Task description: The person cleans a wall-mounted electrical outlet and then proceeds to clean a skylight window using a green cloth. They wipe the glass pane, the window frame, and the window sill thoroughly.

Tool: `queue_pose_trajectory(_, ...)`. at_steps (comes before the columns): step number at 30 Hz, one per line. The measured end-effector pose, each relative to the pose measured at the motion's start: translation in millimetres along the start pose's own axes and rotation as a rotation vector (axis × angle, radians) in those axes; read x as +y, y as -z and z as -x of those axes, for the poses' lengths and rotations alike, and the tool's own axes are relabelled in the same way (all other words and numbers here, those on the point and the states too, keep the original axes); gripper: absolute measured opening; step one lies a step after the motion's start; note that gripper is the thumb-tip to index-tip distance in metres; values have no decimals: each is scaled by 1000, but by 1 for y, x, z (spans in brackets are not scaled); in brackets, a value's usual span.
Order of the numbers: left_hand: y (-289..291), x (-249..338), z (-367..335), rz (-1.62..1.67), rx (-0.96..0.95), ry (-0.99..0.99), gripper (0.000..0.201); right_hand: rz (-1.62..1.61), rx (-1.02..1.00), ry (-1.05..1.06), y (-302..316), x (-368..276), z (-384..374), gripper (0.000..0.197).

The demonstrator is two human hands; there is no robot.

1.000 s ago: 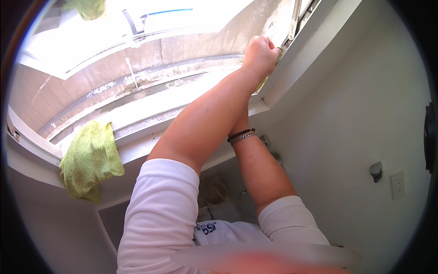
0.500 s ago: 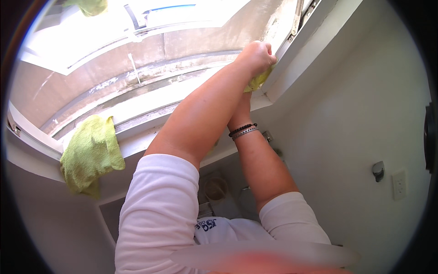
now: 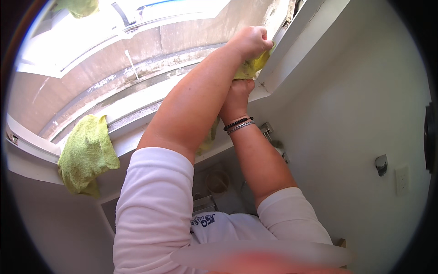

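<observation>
So there's a yellow-green cloth (image 3: 251,68) bunched up right at the corner where the white window frame (image 3: 292,50) meets the sill, up near the top middle of the view. Both hands are on it. The left hand (image 3: 250,41) is curled into a fist over the top of the cloth, pressing it against the edge of the frame, so that one is clamped closed on the cloth. The right hand (image 3: 237,93) sits just under it, fingers wrapped up around the lower part of the same cloth, closed on it too. The right hand is partly hidden behind the left forearm, so I can't see every finger. There's a pair of bracelets (image 3: 239,125) on the right wrist, one dark beaded and one silvery.

A bit more of that cloth hangs down behind the left arm, near the sill edge.

Further out, a second green cloth (image 3: 86,155) is draped over the window sill (image 3: 137,132) on the left, hanging partway off the front, well apart from the hands. The window track behind it looks grimy. Off to the right, the white wall (image 3: 356,105) has a small metal knob (image 3: 381,163) and a pale wall plate (image 3: 402,179) just beside it. The person's wearing white sleeves (image 3: 155,205).
</observation>
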State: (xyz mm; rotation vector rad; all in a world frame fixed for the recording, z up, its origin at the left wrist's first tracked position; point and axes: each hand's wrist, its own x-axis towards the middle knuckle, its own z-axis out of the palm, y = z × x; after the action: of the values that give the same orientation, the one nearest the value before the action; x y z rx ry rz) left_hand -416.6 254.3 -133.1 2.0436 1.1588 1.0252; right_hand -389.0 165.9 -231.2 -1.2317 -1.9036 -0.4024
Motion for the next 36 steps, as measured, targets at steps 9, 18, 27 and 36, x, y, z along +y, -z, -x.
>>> queue_pose_trajectory(9,-7,-14,10,-455,-285,34,23,-40,231,86,-11,6,1,10)
queue_pose_trajectory(18,-19,-20,2,-612,-427,118,30,-18,141,51,-8,6,3,17)
queue_pose_trajectory(27,-4,-22,10,-227,-67,-38,22,-33,130,48,-9,4,0,11)
queue_pose_trajectory(36,-13,-20,9,-614,-393,44,30,11,119,71,-9,7,3,16)
